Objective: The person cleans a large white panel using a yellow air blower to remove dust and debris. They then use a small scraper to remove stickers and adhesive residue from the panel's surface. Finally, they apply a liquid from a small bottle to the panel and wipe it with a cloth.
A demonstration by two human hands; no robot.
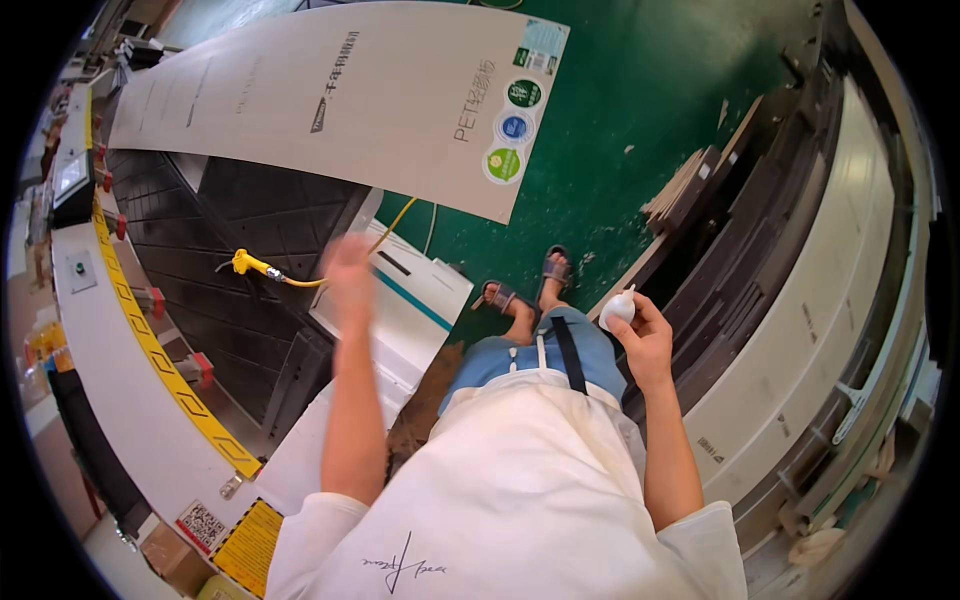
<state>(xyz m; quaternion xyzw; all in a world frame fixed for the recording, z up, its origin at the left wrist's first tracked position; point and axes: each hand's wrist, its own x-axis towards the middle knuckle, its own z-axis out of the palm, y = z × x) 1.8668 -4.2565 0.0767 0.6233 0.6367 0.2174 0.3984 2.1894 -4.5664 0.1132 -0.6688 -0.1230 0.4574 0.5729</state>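
Observation:
In my right hand (643, 335) is a small white squeeze bottle (619, 308) with a pointed nozzle, held beside my right hip with the fingers wrapped round it. Out over the edge of the machine table, my left hand (348, 280) is smeared by motion, so its fingers cannot be made out. It is nearest to a thin yellow air hose (305, 283), which appears to pass behind it. At the hose's end, a yellow air blow gun (250, 264) lies over the dark slatted tabletop (200, 225).
A large pale printed board (400, 90) spans the far side, its right end over the green floor (620, 90). On the left runs a machine beam (130, 330) with a yellow strip. To the right are stacked dark panels (740, 260) and a long pale board (810, 300).

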